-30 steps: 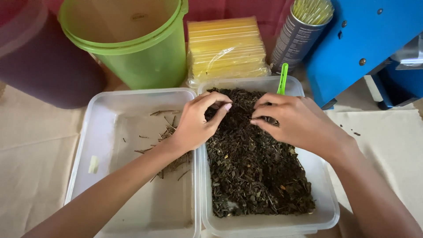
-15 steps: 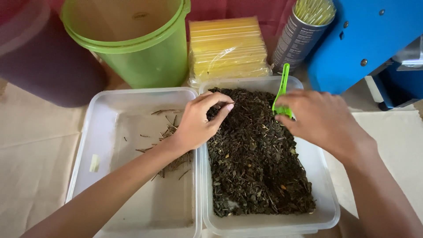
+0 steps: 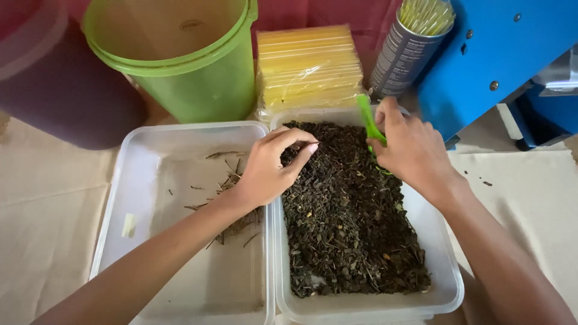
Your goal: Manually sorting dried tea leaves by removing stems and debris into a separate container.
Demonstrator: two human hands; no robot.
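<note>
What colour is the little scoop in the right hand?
Bright green scoop, held by the right hand; head view.

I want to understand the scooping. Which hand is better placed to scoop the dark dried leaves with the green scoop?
The right hand: it already grips the green scoop over the far end of the dried leaves. The left hand only pinches leaves at the tub's near-left edge.

Green scoop (image 3: 368, 122) blurred, bowl behind right hand (image 3: 410, 151).
</note>
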